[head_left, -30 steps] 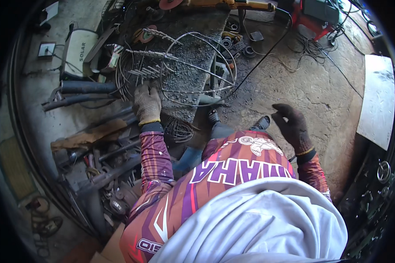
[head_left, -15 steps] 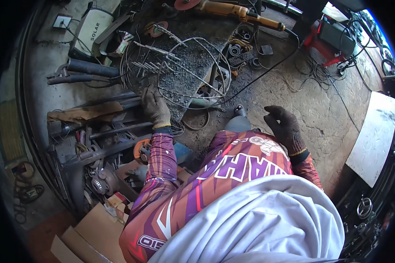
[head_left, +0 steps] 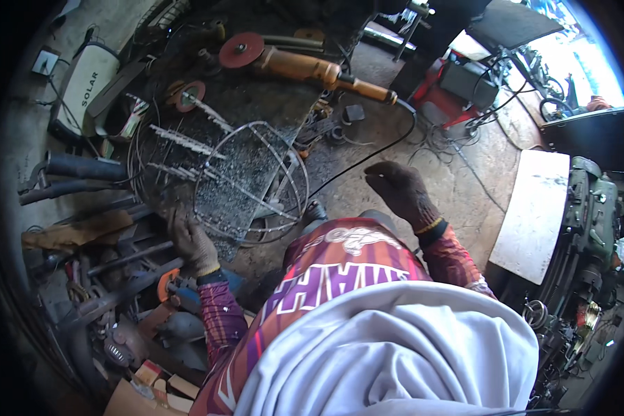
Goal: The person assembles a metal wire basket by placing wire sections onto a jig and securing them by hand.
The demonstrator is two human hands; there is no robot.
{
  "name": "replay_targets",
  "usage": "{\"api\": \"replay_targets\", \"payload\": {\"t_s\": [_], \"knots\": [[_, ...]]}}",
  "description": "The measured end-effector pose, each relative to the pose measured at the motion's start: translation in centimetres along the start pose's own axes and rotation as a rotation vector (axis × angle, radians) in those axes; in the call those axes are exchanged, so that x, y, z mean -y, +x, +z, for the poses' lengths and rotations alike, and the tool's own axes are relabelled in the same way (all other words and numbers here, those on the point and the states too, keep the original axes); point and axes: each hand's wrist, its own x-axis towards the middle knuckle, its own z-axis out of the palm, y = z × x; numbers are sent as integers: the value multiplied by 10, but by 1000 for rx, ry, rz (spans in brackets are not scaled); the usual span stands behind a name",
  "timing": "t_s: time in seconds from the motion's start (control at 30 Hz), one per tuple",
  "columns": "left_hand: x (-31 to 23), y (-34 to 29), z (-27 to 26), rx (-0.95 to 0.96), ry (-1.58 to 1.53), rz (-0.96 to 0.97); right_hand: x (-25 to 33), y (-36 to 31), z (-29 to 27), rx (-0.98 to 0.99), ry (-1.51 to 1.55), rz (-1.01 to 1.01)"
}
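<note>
A round metal wire frame (head_left: 307,184) with a crossing rod lies on the work table (head_left: 246,149), which is strewn with dark grit. My gloved left hand (head_left: 194,244) rests by the table's near left edge, beside the frame; its fingers point forward, dark and partly blurred, with nothing seen in them. Above the floor to the right of the frame, my gloved right hand (head_left: 403,195) is held up, fingers loosely bent and thumb apart, holding nothing. Several notched metal rods (head_left: 187,142) lie left of the frame. An orange angle grinder (head_left: 301,66) with a red disc lies at the table's far side.
A black cable (head_left: 357,163) runs from the grinder across the floor. A red and black machine (head_left: 457,93) stands at the far right, with a white panel (head_left: 534,215) and green machinery (head_left: 593,191) nearer. Metal bars (head_left: 128,260) and tools crowd the left.
The view has turned, so the table sits lower and further left. My right hand has lifted forward from beside my thigh. My left hand stays by the wire frame.
</note>
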Motion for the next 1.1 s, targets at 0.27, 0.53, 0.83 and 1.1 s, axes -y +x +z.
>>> {"api": "replay_targets", "payload": {"t_s": [0.27, 0.53, 0.83, 1.1], "knots": [[-18, -11, 2, -149, -80, -135, 28, 113, -62, -374, -305, -366], [110, -232, 11, 234, 588, -255, 1, 201, -82, 311, -201, -279], [-43, -402, 77, 1026, 285, -351, -17, 250, -86, 957, 332, 201], [-124, -351, 121, 948, 236, -211, -36, 262, -70, 903, 312, 32]]}}
